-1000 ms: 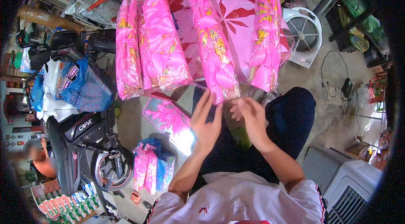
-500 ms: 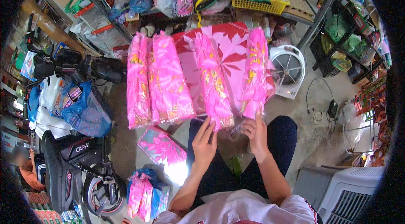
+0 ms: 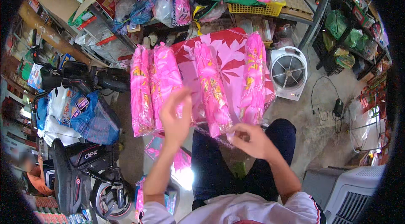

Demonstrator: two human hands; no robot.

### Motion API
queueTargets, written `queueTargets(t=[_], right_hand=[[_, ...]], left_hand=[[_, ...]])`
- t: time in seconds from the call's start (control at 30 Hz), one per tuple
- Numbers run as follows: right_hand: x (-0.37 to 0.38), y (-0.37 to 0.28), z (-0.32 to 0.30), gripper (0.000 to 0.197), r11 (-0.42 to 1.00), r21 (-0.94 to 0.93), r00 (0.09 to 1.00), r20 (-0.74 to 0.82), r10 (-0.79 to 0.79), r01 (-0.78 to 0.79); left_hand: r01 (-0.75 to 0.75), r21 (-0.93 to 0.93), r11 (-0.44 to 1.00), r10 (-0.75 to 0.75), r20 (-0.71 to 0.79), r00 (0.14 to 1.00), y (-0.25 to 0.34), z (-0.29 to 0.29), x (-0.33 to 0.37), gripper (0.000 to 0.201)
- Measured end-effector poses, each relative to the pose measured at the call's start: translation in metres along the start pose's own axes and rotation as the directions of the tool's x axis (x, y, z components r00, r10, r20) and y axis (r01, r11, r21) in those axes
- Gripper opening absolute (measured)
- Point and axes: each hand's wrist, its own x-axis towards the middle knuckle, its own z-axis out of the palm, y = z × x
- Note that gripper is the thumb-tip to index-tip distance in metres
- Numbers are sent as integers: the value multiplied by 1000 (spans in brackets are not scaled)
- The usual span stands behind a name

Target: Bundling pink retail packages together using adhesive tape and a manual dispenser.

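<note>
My left hand is raised, blurred, with its fingers apart and nothing seen in them. It covers part of a wide pink package in clear wrap; a slimmer pink package lies left of that one. My right hand is curled, thumb and fingertips close together, by the near end of the middle pink package. What its fingertips pinch, if anything, is too small to tell. Farther right lies another long pink package. All rest on a low surface with a red and pink floral cover.
A round-grilled white fan stands to the right, near a black cable adapter. A black electric bike with bags is on the left. Behind stands a loaded shelf with a yellow basket. A grey plastic unit is lower right.
My left hand has left the middle package's near end and swung up and left. My right hand has moved from the right package toward the middle package's near end, its fingers curling.
</note>
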Motion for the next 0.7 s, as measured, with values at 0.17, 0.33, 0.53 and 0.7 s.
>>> queueTargets(t=[0.17,0.33,0.53,0.7], right_hand=[[22,17,-19,21,993,-41,983,-142,-114,109],[17,36,-13,21,984,31,983,-62,-171,173],[21,44,-50,22,959,-1,956,-76,-284,284],[26,54,-66,25,944,85,946,-84,-312,319]], left_hand=[[63,17,998,-65,177,982,-56,34,173,43],[112,369,922,-154,86,984,-149,63,312,58],[4,816,579,-25,12,1000,-162,134,391,83],[69,908,413,-70,-44,997,-194,137,450,95]])
